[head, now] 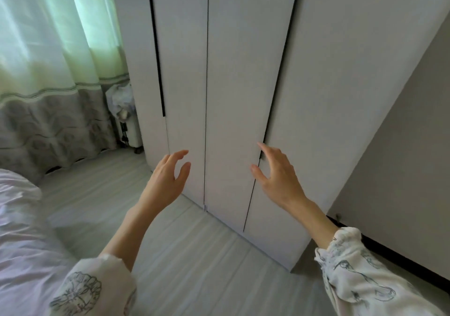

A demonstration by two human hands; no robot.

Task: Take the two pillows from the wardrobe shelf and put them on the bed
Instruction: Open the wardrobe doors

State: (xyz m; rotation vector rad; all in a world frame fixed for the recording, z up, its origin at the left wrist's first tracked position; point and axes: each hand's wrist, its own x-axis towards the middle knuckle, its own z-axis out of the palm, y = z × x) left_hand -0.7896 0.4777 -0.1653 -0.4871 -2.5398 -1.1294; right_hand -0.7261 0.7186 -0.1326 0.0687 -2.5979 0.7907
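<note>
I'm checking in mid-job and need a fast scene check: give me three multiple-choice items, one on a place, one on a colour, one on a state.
1. Where is the bed?
A. To the person's left
B. To the right
C. Behind the wardrobe

2. What colour are the wardrobe doors?
A. Brown
B. White
C. Black

3. What state are the doors in?
A. Wide open
B. Removed
C. Shut

Answers:
1 A: the bedding lies at the lower left of the view.
2 B: the panels look plain white.
3 C: only thin seams show; the left hand and right hand are empty, with no pillow in sight.
</note>
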